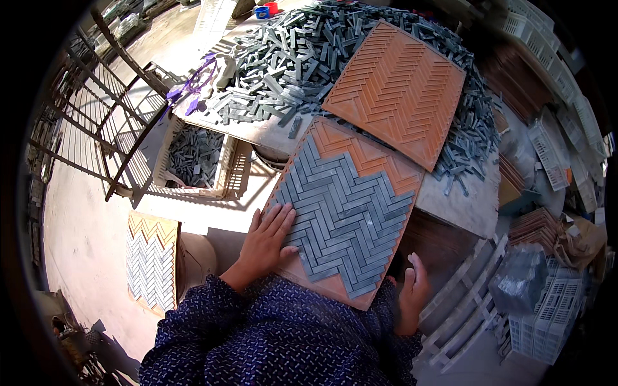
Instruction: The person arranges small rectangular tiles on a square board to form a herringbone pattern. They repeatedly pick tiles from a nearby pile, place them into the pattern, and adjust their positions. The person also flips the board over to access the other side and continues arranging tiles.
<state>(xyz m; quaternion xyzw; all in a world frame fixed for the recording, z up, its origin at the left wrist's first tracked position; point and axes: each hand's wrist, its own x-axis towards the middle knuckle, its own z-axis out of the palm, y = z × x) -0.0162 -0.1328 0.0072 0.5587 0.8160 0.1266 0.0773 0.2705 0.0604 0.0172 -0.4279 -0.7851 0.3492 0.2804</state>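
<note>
Left hand (265, 239) lies spread on grey tiles (344, 215); right hand (412, 293) (loosely unfurled) hovers nearby.

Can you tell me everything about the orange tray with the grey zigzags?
The flat orange tray looks like plastic and sits slantwise. Slim grey pieces, perhaps stone, zigzag over most of it; grooves at its far end are bare. The left hand rests on its left side. Its near end meets dark patterned clothing; another orange tray lies just beyond it.
</note>
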